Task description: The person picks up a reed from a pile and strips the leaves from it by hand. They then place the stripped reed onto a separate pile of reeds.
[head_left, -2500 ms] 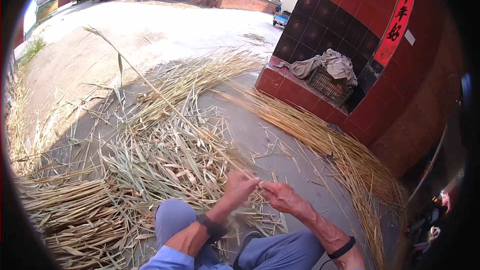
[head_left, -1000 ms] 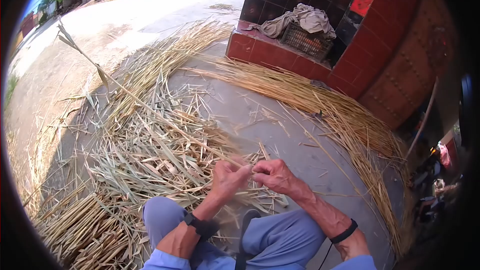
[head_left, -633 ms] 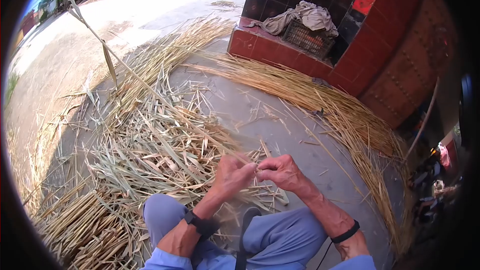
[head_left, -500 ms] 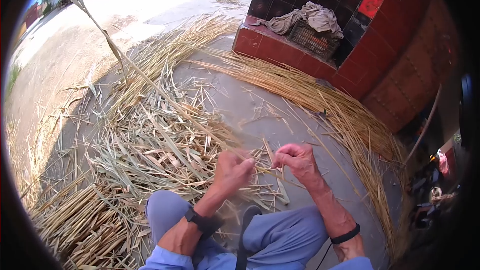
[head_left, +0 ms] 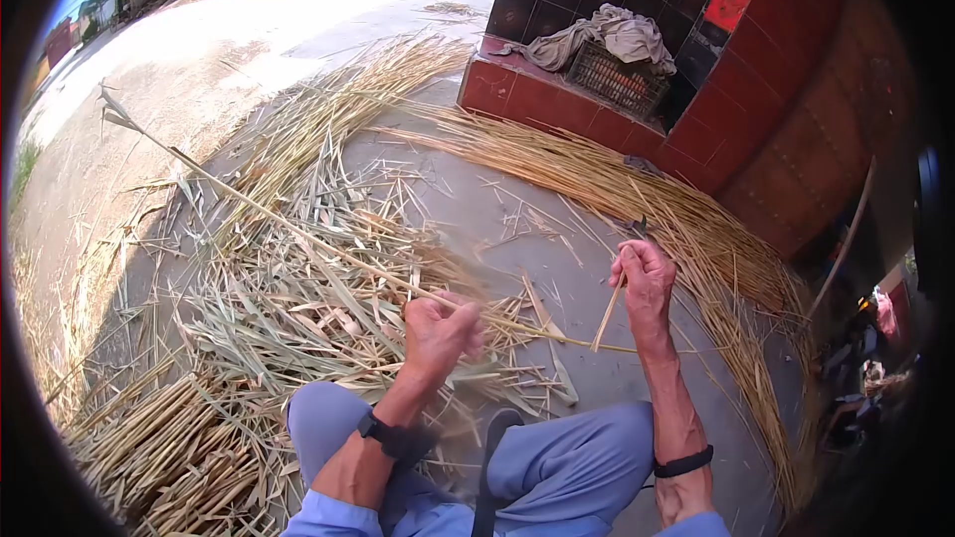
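Note:
My left hand (head_left: 440,336) is closed round a long reed stalk (head_left: 288,226), over the pile of loose leaves. From there the stalk reaches up left to a leafy tip and right past my knees. To the right, my right hand (head_left: 645,273) pinches a short dry strip (head_left: 609,314) that hangs down from its fingertips. Peeled leaves and husks (head_left: 308,308) lie heaped in front of me and to the left. Both hands are raised above the grey ground, apart from each other.
A bundle of stripped stalks (head_left: 587,174) curves along the right. More stalks (head_left: 368,89) lie at the upper left, and a thick stack (head_left: 169,447) at the lower left. A crate (head_left: 619,78) with cloth stands on a red-tiled ledge (head_left: 557,104).
My right hand has moved up and right, away from my left hand, with a strip now hanging from it. The stalk in my left hand has tilted lower to the left.

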A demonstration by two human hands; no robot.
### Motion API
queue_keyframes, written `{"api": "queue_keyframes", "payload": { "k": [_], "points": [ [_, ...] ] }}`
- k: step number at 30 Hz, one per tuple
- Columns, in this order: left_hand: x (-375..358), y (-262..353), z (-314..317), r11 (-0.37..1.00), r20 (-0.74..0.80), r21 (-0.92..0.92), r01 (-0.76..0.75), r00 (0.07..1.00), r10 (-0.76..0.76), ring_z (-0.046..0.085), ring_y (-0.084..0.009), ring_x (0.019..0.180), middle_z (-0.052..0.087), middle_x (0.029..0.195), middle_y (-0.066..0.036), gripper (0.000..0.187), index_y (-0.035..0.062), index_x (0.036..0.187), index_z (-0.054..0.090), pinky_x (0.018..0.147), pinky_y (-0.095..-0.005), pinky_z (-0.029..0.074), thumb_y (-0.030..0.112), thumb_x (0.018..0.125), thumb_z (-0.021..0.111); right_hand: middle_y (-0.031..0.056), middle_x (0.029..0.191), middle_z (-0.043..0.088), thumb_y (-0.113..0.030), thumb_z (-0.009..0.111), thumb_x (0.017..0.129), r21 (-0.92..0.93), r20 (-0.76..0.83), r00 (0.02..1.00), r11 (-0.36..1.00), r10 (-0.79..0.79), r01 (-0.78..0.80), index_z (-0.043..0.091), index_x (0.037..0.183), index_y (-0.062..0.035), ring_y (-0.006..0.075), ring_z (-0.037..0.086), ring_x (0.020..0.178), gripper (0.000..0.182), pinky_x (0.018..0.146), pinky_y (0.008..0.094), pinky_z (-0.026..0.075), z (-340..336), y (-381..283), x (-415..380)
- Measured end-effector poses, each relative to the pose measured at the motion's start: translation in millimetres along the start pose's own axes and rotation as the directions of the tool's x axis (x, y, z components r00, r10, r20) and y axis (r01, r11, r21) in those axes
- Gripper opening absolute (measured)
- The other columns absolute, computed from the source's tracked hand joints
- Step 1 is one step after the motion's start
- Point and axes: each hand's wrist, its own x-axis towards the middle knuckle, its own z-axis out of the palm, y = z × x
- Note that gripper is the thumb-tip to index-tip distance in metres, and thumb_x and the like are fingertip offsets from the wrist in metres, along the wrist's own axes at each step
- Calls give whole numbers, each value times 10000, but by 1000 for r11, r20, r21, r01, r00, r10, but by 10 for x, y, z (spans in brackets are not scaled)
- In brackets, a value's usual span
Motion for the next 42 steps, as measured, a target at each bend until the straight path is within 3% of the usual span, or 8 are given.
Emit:
{"api": "queue_keyframes", "payload": {
  "k": [3,9,10,19,24,27,37,42],
  "points": [
    [18,-88,13,1000,51,9,-5,999,4,632,-152,536,660,711,-99,122,-20,867,623,464,-256,529,73,944,634,112,858,697,-117,616,923,-456,290,865,736,-409,501,655,1075,10,225,656,809,202,743,321,512,171,123,-50],
    [-10,-203,91,994,221,101,43,973,-65,607,-116,532,665,719,-78,157,-12,894,653,463,-244,504,140,923,679,153,961,703,-178,646,894,-218,707,707,942,-29,257,656,1156,-9,253,667,971,312,842,335,502,595,-48,-517],
    [-25,-198,83,994,223,91,65,971,-84,597,-109,529,658,712,-67,172,-11,899,657,455,-240,492,156,922,685,137,868,689,-161,631,888,-268,734,663,960,146,85,668,1068,-16,224,650,817,234,756,356,497,639,-134,-558],
    [30,104,-124,985,-353,-123,-122,933,71,463,-80,439,561,620,-14,130,20,851,630,375,-242,413,116,937,641,98,614,495,-121,613,849,-570,707,586,809,395,143,593,770,-4,128,481,593,143,569,352,403,415,283,-423],
    [-7,-38,-41,998,-128,-58,3,992,-10,550,-101,475,629,666,-51,162,-5,901,648,406,-234,464,144,962,642,6,775,627,-99,612,872,-138,760,594,959,263,-249,687,1041,31,102,543,640,226,584,281,444,670,56,-543],
    [-7,-61,-11,993,-104,-120,20,994,-33,563,-98,498,640,684,-53,176,-4,889,651,417,-240,476,150,972,631,13,763,624,-59,589,883,-120,717,622,934,315,-336,684,1021,43,75,555,645,196,580,251,450,663,-26,-484],
    [17,-60,-67,997,-70,74,-32,997,37,580,-118,508,645,699,-91,162,-40,838,640,441,-252,495,96,926,650,42,758,654,-61,605,891,-103,706,652,951,275,-290,672,1009,40,87,602,674,169,599,261,473,539,64,-497],
    [-14,-84,62,1000,-107,-7,-16,994,16,576,-130,466,637,656,-90,131,-33,796,648,408,-255,478,71,875,664,115,800,681,-102,648,865,-135,600,796,991,84,-3,654,1030,33,175,650,730,213,667,334,506,739,-22,-589]
  ]
}}
